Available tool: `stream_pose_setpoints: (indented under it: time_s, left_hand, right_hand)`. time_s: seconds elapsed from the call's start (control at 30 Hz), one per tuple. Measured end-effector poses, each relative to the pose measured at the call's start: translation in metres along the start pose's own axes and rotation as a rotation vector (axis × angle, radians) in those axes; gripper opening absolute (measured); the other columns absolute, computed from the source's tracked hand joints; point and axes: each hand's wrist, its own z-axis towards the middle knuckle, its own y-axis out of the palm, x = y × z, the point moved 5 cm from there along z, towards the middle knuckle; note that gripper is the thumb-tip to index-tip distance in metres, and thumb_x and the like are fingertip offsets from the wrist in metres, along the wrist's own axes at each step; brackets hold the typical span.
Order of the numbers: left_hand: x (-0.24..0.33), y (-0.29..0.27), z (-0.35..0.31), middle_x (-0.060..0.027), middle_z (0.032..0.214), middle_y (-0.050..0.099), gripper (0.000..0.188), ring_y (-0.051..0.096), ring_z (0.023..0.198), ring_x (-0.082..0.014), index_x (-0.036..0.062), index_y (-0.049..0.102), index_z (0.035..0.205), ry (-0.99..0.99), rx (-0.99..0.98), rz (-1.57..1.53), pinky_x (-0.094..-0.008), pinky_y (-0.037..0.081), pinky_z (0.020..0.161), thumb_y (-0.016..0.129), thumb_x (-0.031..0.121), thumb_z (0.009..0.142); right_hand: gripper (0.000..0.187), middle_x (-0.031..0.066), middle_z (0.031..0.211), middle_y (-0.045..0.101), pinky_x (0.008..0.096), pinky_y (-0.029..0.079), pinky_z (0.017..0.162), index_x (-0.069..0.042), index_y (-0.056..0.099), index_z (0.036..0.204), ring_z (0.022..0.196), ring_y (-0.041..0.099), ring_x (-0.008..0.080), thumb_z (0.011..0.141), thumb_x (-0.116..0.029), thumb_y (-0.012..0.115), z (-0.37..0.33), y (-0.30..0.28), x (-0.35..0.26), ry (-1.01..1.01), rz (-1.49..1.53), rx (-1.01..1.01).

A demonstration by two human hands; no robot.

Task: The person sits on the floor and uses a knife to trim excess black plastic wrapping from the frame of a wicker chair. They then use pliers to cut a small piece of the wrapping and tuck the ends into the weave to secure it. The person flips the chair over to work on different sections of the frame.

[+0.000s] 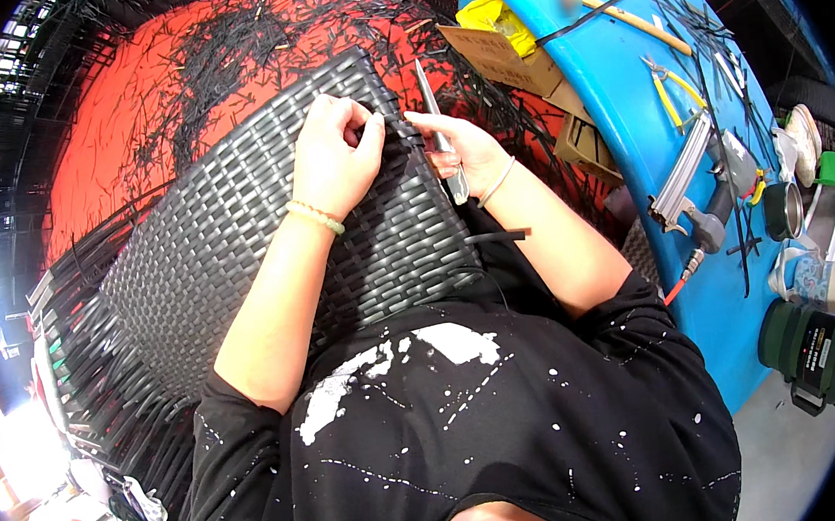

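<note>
A black woven rattan panel (224, 229) lies slanted across my lap, its edge on the right wrapped in dark strips. Over the panel near that edge, my left hand (335, 153) is closed, thumb against curled fingers; whatever they pinch is hidden. Just beyond the edge, my right hand (467, 145) grips a knife (427, 89), a long pointed metal blade with its tip upward. The knife's silvery lower end shows below the fingers. My right thumb and forefinger reach toward the wrapped edge. Below that forearm, a short dark strip end (501, 236) sticks out of the panel.
At right, a blue table (610, 71) holds a hammer (636, 23), yellow-handled pliers (668, 91), an air-hosed metal tool (685, 169) and loose strips. Cardboard boxes (508, 56) stand beside it. Black strip scraps litter the red floor covering (148, 75). A dark green container (813, 353) stands at lower right.
</note>
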Motion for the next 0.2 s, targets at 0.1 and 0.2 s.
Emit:
stream_pose_setpoints:
  time_s: [0.1, 0.2]
  left_hand:
    - [-0.0018, -0.0006, -0.0009, -0.0072, 0.081, 0.052, 0.019, 0.053, 0.065, -0.0183, 0.0025, 0.064, 0.080, -0.006, 0.002, -0.023, -0.0321, 0.047, 0.063, 0.075, 0.015, 0.088]
    - [-0.0044, -0.0043, -0.0021, -0.0053, 0.083, 0.055, 0.016, 0.054, 0.065, -0.0173, 0.0047, 0.067, 0.083, -0.039, -0.027, -0.037, -0.0308, 0.048, 0.064, 0.075, 0.017, 0.090]
  right_hand:
    - [0.020, -0.0016, 0.082, 0.072, 0.0169, 0.030, 0.037, -0.007, 0.071, 0.105, 0.040, 0.038, 0.0003, 0.103, -0.025, 0.063, -0.0012, -0.0065, 0.0032, -0.004, 0.010, 0.095]
    - [0.020, 0.0012, 0.091, 0.075, 0.0162, 0.032, 0.038, -0.008, 0.071, 0.107, 0.042, 0.040, 0.0001, 0.101, -0.026, 0.066, -0.0037, -0.0035, 0.0028, 0.028, -0.039, 0.124]
